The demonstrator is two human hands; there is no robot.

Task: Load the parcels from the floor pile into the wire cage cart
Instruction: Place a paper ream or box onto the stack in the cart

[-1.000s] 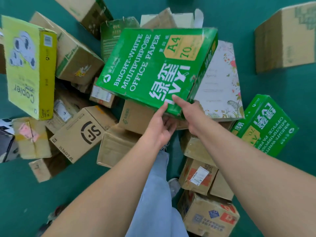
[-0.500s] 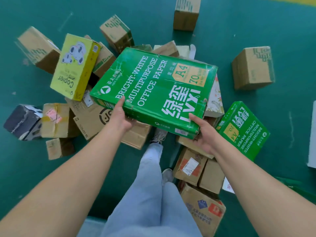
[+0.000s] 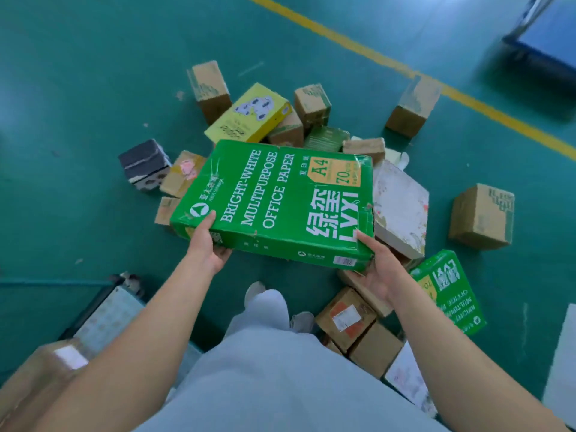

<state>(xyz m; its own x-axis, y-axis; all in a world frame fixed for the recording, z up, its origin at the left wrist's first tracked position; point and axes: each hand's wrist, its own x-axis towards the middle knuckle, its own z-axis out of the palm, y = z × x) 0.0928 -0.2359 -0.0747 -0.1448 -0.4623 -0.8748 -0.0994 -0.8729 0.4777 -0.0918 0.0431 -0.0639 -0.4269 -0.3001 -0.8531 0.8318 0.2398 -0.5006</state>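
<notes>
Both hands hold a green office-paper box [image 3: 280, 201] up above the floor pile: the left hand [image 3: 207, 244] grips its near left corner, thumb on top, and the right hand [image 3: 378, 269] cups the near right corner from below. Brown cartons [image 3: 346, 316], a yellow copier box [image 3: 249, 115] and a second green box [image 3: 448, 291] lie on the green floor [image 3: 78, 88]. A cart [image 3: 106, 316] edge shows at lower left; its contents are too blurred to tell.
</notes>
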